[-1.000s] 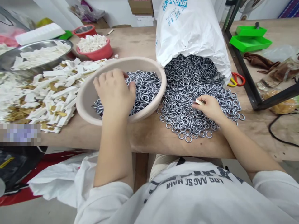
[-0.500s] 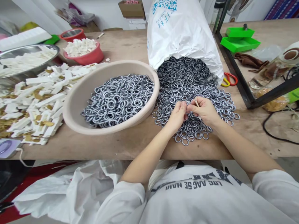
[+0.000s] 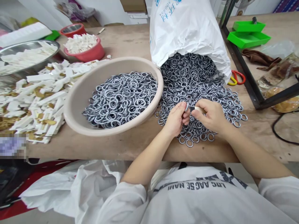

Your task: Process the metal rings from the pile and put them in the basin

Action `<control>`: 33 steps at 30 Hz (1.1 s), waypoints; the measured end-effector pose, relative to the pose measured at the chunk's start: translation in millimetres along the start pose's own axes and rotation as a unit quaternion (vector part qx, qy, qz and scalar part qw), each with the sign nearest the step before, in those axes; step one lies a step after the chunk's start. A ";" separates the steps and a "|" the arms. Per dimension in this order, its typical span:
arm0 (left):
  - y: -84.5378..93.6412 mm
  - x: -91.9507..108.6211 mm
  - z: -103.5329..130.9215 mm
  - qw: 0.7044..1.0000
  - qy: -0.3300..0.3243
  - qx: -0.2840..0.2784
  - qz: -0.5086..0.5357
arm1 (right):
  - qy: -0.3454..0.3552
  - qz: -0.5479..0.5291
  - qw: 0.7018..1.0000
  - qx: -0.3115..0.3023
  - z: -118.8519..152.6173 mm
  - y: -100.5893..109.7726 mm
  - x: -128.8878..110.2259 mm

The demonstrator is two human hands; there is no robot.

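My left hand (image 3: pixel 177 117) is closed, pinching a grey ring (image 3: pixel 187 107) between thumb and fingers. My right hand (image 3: pixel 210 115) grips the pale handle of a small knife (image 3: pixel 198 108); its short dark blade points left at the ring. Whether blade and ring touch I cannot tell. Both hands are over a heap of loose grey rings (image 3: pixel 193 84), which spills from the mouth of a white sack (image 3: pixel 187 31). On the left, a beige basin (image 3: pixel 112 132) holds many more such rings.
White plastic pieces with brown bits (image 3: pixel 46 93) cover the table's left side. Behind them stand a metal bowl (image 3: pixel 54 51) and a red bowl (image 3: pixel 93 54) of white pieces. To the right are red-and-yellow-handled scissors (image 3: pixel 238 77), a black metal frame (image 3: pixel 247 84) and green trays (image 3: pixel 249 39).
My hands have drawn slightly apart, and the knife has turned from steeply slanted to nearly level, its dark blade now showing beside the ring. The whole view has shifted a little.
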State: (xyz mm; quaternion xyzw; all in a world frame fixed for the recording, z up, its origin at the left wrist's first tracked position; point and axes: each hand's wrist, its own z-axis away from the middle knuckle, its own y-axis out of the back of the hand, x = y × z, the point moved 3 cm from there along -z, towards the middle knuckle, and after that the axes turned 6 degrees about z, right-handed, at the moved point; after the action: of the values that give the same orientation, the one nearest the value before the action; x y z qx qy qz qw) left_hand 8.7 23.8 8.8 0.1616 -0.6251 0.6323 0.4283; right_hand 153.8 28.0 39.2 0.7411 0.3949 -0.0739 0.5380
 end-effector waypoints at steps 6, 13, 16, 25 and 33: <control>-0.2 -2.7 1.6 0.999 -0.009 0.021 0.024 | 0.034 0.107 0.993 -0.027 5.4 -4.8 -11.6; 0.2 -2.9 -0.5 1.000 0.009 0.015 0.022 | -0.009 0.101 0.994 -0.050 6.3 -13.3 -11.2; -2.8 -5.1 2.5 0.999 0.031 -0.017 0.029 | -0.069 0.069 0.995 0.005 -3.6 -9.3 9.4; 20.9 16.0 -8.2 0.998 -0.053 0.037 0.010 | -0.112 0.247 0.961 -0.062 -16.0 -17.2 49.6; 35.1 26.6 -14.3 0.990 -0.054 0.126 0.027 | -0.102 0.225 0.966 -0.079 -17.4 -29.5 43.5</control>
State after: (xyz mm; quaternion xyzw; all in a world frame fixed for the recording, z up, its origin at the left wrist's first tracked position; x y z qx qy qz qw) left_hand -28.1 51.3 3.1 0.2312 -0.5667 0.7079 0.3526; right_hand 158.1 68.1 1.3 0.7547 0.1660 0.0053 0.6347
